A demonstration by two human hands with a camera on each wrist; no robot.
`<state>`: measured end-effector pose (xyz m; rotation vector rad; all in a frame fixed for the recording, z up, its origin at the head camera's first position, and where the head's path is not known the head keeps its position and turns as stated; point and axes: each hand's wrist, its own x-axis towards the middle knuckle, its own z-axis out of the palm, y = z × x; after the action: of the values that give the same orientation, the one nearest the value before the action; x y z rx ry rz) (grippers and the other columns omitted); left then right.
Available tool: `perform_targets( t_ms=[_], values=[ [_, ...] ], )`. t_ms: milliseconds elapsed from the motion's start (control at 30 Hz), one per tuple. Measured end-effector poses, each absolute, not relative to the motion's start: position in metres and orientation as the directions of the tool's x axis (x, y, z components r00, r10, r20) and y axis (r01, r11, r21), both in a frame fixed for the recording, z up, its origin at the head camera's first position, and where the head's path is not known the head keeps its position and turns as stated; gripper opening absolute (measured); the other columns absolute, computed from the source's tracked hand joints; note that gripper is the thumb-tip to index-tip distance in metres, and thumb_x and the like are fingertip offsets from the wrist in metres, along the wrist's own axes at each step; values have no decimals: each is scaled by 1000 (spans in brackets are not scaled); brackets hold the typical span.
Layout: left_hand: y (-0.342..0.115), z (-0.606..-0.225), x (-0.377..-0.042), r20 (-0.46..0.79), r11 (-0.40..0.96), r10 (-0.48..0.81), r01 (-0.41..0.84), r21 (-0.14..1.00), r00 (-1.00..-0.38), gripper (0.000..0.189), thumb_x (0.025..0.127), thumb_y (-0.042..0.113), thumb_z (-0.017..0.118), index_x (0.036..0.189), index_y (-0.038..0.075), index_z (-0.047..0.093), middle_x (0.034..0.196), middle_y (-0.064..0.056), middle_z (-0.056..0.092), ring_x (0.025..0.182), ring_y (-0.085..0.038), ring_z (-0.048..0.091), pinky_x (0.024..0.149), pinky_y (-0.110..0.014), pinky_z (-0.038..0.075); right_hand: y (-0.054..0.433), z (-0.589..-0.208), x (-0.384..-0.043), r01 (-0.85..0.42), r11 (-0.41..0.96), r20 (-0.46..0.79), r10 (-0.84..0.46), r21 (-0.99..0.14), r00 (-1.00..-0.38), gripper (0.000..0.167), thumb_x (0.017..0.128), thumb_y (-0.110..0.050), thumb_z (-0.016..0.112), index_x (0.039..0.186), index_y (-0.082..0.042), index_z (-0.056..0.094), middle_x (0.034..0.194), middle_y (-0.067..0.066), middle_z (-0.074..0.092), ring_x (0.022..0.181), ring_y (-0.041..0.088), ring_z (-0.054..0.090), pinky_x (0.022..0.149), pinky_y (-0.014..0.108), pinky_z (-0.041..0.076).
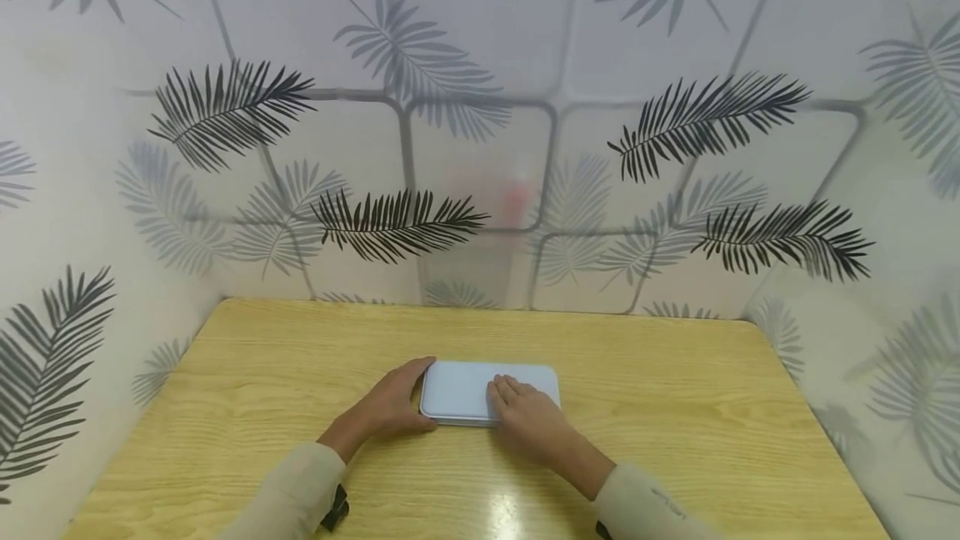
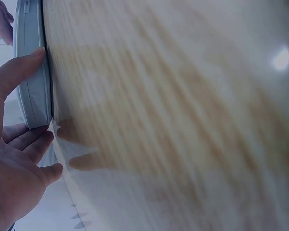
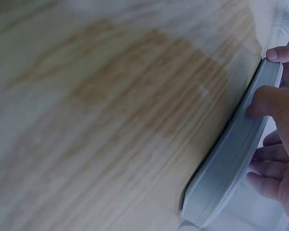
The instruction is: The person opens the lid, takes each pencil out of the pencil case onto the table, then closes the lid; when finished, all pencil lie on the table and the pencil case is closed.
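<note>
Left hand (image 1: 386, 403): grips the pale case (image 1: 456, 388)
Right hand (image 1: 531, 423): holds it too
Right thumb (image 3: 273, 102): hidden in my head view, clear at right wrist

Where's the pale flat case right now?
In the head view, the pale case lies on the wooden table, below centre, with the left hand around its left end and the right hand over its near edge.
</note>
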<state>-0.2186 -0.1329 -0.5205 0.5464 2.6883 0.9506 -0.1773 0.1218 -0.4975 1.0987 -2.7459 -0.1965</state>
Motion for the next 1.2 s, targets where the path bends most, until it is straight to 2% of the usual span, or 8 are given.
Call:
perform_targets(
  t_ms=[267, 400, 667, 967, 1200],
  values=[
    [-133, -520, -221, -88, 729, 435, 293, 619, -896, 97, 67, 27, 86, 145, 3, 33, 148, -14, 40, 137, -33, 38, 113, -45, 34, 116, -504, -177, -665, 664, 92, -728, 342, -679, 38, 94, -19, 53, 123, 5, 58, 125, 22, 61, 116, 31, 61, 87, 33, 57],
    [-133, -520, -222, -84, 730, 435, 296, 617, -897, 97, 67, 28, 86, 145, 4, 34, 147, -14, 42, 136, -32, 40, 113, -45, 35, 115, -508, -178, -675, 641, 85, -745, 364, -661, 37, 95, -18, 52, 124, 4, 58, 125, 21, 61, 116, 30, 61, 87, 33, 57],
    [-132, -515, -223, -77, 728, 442, 307, 613, -894, 95, 65, 26, 86, 143, 3, 37, 143, -13, 46, 132, -31, 45, 110, -45, 38, 118, -510, -180, -681, 565, 140, -807, 466, -573, 30, 95, -13, 54, 119, 3, 63, 118, 20, 65, 108, 27, 65, 81, 31, 59],
    [-131, -512, -227, -65, 725, 438, 310, 615, -897, 94, 62, 22, 88, 140, 2, 39, 137, -13, 51, 125, -29, 50, 106, -44, 42, 116, -507, -184, -691, 522, 104, -828, 500, -550, 30, 94, -15, 55, 119, 1, 62, 117, 19, 65, 107, 26, 66, 79, 30, 59],
    [-131, -511, -229, -87, 727, 434, 291, 622, -897, 96, 61, 22, 89, 140, 1, 39, 138, -14, 50, 126, -30, 49, 107, -45, 41, 117, -507, -183, -689, 484, 92, -847, 541, -523, 30, 94, -16, 56, 119, -1, 62, 117, 17, 66, 106, 24, 67, 79, 29, 59]
  ],
)
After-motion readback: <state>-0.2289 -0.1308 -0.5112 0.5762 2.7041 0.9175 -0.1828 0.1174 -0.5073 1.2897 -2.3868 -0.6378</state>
